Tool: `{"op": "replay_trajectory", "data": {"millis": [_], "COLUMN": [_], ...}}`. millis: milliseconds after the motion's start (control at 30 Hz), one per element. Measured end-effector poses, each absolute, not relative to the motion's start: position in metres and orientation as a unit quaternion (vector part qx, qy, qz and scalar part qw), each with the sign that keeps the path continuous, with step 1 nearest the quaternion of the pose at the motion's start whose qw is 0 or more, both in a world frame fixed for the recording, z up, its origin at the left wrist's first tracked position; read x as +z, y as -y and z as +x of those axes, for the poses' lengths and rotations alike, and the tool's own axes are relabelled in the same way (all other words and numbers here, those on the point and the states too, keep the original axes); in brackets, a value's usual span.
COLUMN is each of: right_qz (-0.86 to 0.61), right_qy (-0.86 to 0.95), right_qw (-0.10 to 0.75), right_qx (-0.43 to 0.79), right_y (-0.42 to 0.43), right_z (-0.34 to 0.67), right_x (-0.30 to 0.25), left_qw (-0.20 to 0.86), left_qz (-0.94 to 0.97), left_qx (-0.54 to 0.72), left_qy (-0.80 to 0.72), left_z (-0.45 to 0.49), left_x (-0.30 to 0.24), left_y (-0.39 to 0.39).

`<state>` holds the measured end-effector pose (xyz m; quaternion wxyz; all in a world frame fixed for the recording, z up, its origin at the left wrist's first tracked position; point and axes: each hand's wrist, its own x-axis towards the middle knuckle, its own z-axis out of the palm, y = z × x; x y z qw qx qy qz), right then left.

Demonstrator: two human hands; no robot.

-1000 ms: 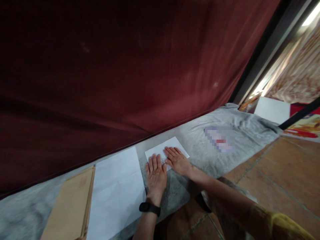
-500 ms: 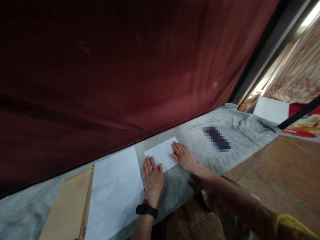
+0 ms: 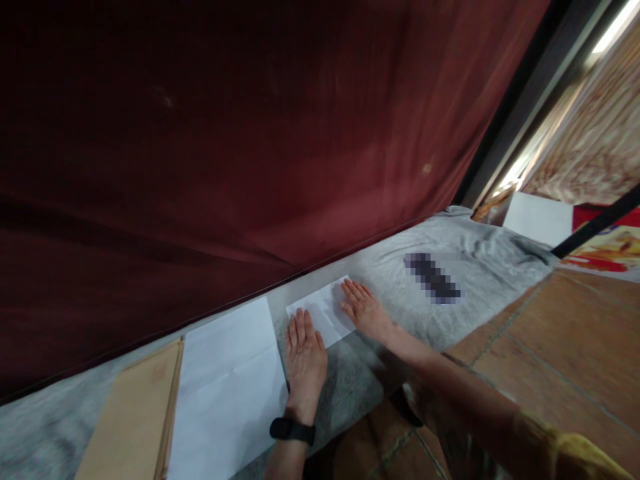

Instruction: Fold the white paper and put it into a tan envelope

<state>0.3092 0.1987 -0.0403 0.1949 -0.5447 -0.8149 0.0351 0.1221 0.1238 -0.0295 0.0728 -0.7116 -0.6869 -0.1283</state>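
A small white sheet of paper lies on the grey cloth, with a hand on either end. My left hand rests flat on its left end, fingers stretched out, a black band on the wrist. Across the right end lies my right hand, also flat with the fingers extended. Neither hand grasps anything. Just left of my left hand is a larger white sheet. Whether the small paper is folded, I cannot tell.
Brown envelopes lie stacked at the far left. A dark blurred-out object is on the cloth to the right. A dark red curtain hangs along the back. A dark post and tiled floor are at the right.
Both hands stay flat on the small paper, the left fingers having shifted very slightly. The whole view has moved a little.
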Motion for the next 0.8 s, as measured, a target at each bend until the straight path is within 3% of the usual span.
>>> {"op": "replay_trajectory", "data": {"millis": [167, 367, 800], "right_qz": [-0.460, -0.475, -0.568], "right_qy": [0.861, 0.857, 0.805], "right_qw": [0.201, 0.187, 0.167], "right_qx": [0.082, 0.067, 0.029], "right_y": [-0.191, -0.190, -0.198], "right_z": [0.280, 0.274, 0.301], "right_x": [-0.037, -0.043, -0.053], "left_qw": [0.051, 0.039, 0.049], "left_qz": [-0.759, -0.755, -0.675], "left_qx": [-0.065, -0.013, -0.139], "left_qy": [0.645, 0.654, 0.723], "left_z": [0.136, 0.133, 0.118], "left_x": [-0.025, -0.031, -0.039], "left_y": [-0.125, -0.127, -0.131]}}
